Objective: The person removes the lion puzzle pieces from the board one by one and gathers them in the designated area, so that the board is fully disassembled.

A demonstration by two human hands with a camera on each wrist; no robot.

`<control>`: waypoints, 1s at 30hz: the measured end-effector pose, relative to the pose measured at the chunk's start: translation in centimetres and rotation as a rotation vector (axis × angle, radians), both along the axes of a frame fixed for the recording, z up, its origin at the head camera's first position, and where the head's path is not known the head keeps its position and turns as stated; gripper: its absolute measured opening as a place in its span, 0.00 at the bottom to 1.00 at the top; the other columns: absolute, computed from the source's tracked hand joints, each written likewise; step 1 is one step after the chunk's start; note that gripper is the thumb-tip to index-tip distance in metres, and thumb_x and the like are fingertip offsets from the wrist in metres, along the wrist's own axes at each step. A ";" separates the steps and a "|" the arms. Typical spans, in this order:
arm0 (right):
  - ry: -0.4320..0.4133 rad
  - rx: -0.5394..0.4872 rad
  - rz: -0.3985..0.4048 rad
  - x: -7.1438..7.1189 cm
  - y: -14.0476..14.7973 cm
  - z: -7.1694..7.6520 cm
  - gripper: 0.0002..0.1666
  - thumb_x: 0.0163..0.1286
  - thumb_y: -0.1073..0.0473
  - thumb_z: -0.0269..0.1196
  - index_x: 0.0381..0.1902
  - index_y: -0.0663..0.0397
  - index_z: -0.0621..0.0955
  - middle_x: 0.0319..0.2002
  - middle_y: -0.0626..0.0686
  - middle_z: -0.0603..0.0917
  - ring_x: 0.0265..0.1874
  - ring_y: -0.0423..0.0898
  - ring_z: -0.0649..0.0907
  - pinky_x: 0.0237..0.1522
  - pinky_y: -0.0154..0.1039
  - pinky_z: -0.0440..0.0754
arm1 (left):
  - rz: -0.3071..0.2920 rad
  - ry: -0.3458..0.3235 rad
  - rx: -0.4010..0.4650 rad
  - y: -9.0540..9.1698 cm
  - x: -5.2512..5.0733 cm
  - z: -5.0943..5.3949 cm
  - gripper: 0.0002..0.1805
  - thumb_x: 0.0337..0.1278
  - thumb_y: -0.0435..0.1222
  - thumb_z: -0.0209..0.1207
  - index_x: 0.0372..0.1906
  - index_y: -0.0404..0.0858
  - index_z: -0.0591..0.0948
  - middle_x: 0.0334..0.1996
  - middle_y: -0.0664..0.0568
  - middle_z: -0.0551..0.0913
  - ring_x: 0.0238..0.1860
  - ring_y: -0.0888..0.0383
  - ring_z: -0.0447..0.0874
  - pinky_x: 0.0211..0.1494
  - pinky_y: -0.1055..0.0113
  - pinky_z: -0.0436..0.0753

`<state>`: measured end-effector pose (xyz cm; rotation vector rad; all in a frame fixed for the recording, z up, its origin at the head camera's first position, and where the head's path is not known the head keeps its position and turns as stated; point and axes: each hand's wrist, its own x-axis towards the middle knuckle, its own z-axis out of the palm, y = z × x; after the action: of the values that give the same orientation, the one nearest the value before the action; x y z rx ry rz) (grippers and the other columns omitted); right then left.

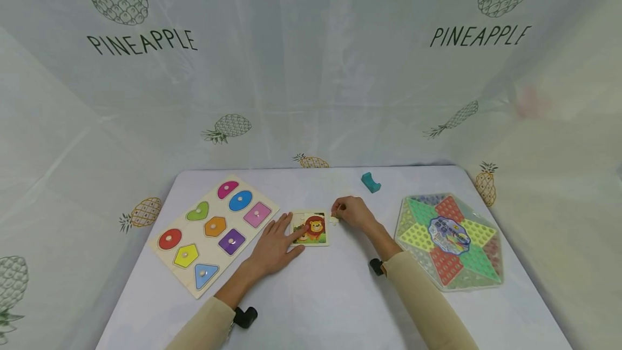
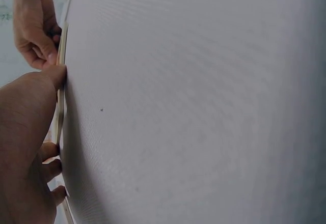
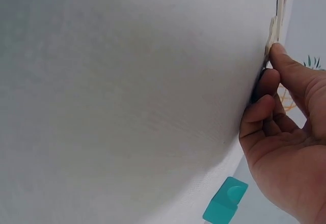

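A small square puzzle board (image 1: 316, 235) with a lion picture lies at the middle of the table. My left hand (image 1: 273, 246) rests at its left side with fingers spread, one finger reaching over the picture. Just right of the board, my right hand (image 1: 355, 213) pinches a small pale piece (image 1: 333, 220) between thumb and fingers, close to the tabletop. In the right wrist view the thumb and fingertips of the right hand (image 3: 285, 117) meet on the pale piece (image 3: 273, 32). The left wrist view shows the left hand (image 2: 30, 132) along the board's edge.
A wooden shape board (image 1: 217, 231) with knobbed coloured shapes lies at the left, near the left hand. A hexagonal checkers board (image 1: 449, 242) lies at the right, beside the right forearm. A teal block (image 1: 371, 182) stands near the back edge.
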<state>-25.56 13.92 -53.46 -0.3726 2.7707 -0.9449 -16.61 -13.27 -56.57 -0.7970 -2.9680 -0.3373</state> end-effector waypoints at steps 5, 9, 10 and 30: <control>0.007 0.004 0.001 0.1 -0.1 0.1 0.03 0.69 0.58 0.68 0.33 0.49 0.86 0.28 0.47 0.81 0.31 0.44 0.76 0.34 0.38 0.74 | -0.002 -0.002 -0.003 0.0 0.0 0.0 0.32 0.69 0.60 0.51 0.75 0.59 0.68 0.78 0.40 0.58 0.79 0.41 0.52 0.76 0.39 0.57; 0.004 0.001 -0.001 0.1 -0.1 0.0 0.03 0.69 0.59 0.67 0.33 0.49 0.85 0.28 0.47 0.81 0.31 0.44 0.76 0.35 0.38 0.75 | 0.002 -0.019 -0.014 0.0 0.0 0.0 0.32 0.70 0.61 0.50 0.76 0.61 0.66 0.79 0.41 0.56 0.79 0.42 0.50 0.76 0.40 0.56; 0.005 -0.001 -0.001 0.1 -0.1 0.0 0.04 0.69 0.59 0.67 0.33 0.49 0.85 0.28 0.47 0.81 0.31 0.44 0.76 0.35 0.38 0.75 | 0.001 -0.016 -0.009 0.0 -0.1 0.0 0.32 0.70 0.61 0.51 0.75 0.60 0.66 0.78 0.41 0.57 0.79 0.42 0.51 0.76 0.40 0.57; -0.021 -0.014 -0.004 0.2 0.2 0.1 0.04 0.70 0.59 0.65 0.34 0.50 0.84 0.29 0.46 0.82 0.31 0.44 0.77 0.34 0.37 0.76 | 0.001 -0.031 -0.007 -0.2 -0.3 -0.3 0.32 0.69 0.62 0.49 0.76 0.62 0.66 0.79 0.42 0.55 0.79 0.42 0.50 0.76 0.40 0.57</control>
<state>-25.39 14.07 -53.35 -0.3580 2.7482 -0.9645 -16.92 -13.50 -56.89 -0.7978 -3.0000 -0.3423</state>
